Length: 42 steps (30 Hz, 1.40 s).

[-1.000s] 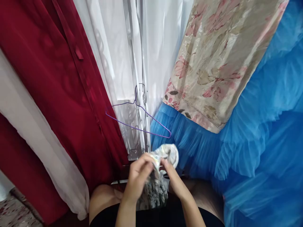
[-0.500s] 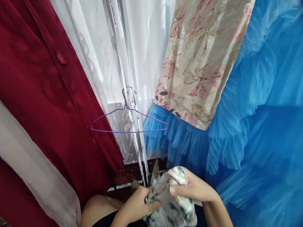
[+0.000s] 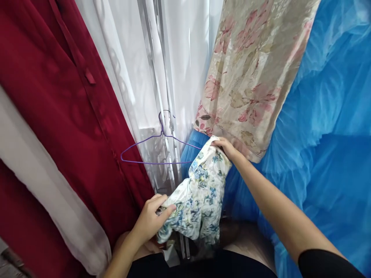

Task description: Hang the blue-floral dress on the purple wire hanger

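Note:
A white garment with a blue, green and yellow floral print [image 3: 199,193] is stretched between my hands; its exact kind cannot be made out. My left hand [image 3: 153,216] grips its lower left edge, thumb on top. Higher up and to the right, my right hand [image 3: 225,146] pinches the top corner. Behind the cloth hangs a thin purple wire hanger [image 3: 142,163], hooked on a white metal rack post [image 3: 168,150]. The garment covers the hanger's right end. Nothing hangs on the hanger.
Dark red fabric [image 3: 95,146] and a pale strip of cloth [image 3: 58,193] hang on the left. White curtains [image 3: 188,58] fall behind the post. A beige garment with pink flowers [image 3: 252,85] and a ruffled blue tulle dress [image 3: 333,162] hang on the right.
The floral garment has gone from bunched low near my lap to spread out and lifted. My right hand has moved up toward the hanger; my left hand has shifted left and up.

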Tool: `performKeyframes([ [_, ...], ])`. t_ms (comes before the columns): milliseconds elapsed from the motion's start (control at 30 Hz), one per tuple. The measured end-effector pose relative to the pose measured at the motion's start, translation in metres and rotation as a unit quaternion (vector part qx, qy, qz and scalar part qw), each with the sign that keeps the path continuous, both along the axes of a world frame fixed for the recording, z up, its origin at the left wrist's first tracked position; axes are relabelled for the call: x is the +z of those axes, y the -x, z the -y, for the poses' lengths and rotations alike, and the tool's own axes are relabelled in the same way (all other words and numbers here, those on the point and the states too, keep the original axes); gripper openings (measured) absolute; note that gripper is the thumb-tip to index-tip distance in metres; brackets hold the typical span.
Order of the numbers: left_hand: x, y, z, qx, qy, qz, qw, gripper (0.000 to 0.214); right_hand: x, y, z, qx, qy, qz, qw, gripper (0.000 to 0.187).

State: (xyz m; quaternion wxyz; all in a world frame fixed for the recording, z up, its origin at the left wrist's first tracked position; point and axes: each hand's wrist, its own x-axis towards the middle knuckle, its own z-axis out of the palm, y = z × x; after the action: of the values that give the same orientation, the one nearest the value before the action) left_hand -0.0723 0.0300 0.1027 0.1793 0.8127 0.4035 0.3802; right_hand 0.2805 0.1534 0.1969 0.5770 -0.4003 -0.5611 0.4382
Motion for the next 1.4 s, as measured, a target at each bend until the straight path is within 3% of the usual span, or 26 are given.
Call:
performKeyframes([
  [100, 0.028, 0.005, -0.005, -0.007, -0.036, 0.061, 0.997, 0.035, 0.013, 0.031, -0.029, 0.061, 0.03, 0.005, 0.998, 0.024],
  [233, 0.05, 0.03, -0.016, 0.046, -0.05, 0.078, 0.995, 0.036, 0.016, 0.064, -0.033, 0.132, 0.044, -0.004, 0.99, 0.03],
  [333, 0.058, 0.057, -0.024, 0.039, -0.009, -0.024, 0.999, 0.039, 0.019, 0.074, -0.021, 0.21, 0.065, -0.015, 0.975, 0.031],
  [433, 0.054, 0.09, -0.039, -0.002, 0.022, -0.16, 0.987, 0.037, 0.024, 0.078, -0.008, 0.245, 0.092, -0.033, 0.965, 0.031],
  [500, 0.047, 0.116, -0.057, -0.003, 0.007, -0.221, 0.975, 0.03, 0.028, 0.081, -0.002, 0.255, 0.111, -0.041, 0.96, 0.03],
  [600, 0.042, 0.156, -0.097, 0.042, -0.019, -0.269, 0.962, 0.029, 0.032, 0.084, 0.001, 0.263, 0.133, -0.034, 0.955, 0.029],
  [667, 0.05, 0.177, -0.125, 0.084, -0.017, -0.273, 0.958, 0.032, 0.035, 0.085, 0.001, 0.257, 0.131, -0.025, 0.957, 0.028],
  [733, 0.068, 0.186, -0.151, 0.133, -0.03, -0.264, 0.955, 0.032, 0.038, 0.084, 0.001, 0.243, 0.128, -0.012, 0.962, 0.025],
  [833, 0.104, 0.169, -0.178, 0.184, -0.081, -0.196, 0.96, 0.028, 0.044, 0.083, 0.004, 0.225, 0.133, -0.001, 0.965, 0.024],
  [967, 0.133, 0.115, -0.189, 0.104, -0.039, 0.0, 0.994, 0.03, 0.047, 0.078, 0.009, 0.217, 0.144, 0.033, 0.965, 0.03],
  [1033, 0.136, 0.093, -0.187, 0.1, -0.021, 0.064, 0.993, 0.038, 0.042, 0.073, 0.011, 0.186, 0.114, 0.086, 0.972, 0.035],
  [1167, 0.133, 0.078, -0.173, 0.193, -0.088, 0.097, 0.972, 0.038, 0.019, 0.052, 0.019, 0.127, 0.021, 0.177, 0.976, 0.043],
  [1300, 0.135, 0.076, -0.148, 0.219, -0.145, 0.055, 0.963, 0.017, -0.003, 0.025, 0.033, 0.141, 0.017, 0.189, 0.972, 0.052],
  [1400, 0.14, 0.07, -0.128, 0.207, -0.182, -0.012, 0.961, 0.026, 0.002, 0.016, 0.041, 0.101, -0.01, 0.154, 0.983, 0.05],
])
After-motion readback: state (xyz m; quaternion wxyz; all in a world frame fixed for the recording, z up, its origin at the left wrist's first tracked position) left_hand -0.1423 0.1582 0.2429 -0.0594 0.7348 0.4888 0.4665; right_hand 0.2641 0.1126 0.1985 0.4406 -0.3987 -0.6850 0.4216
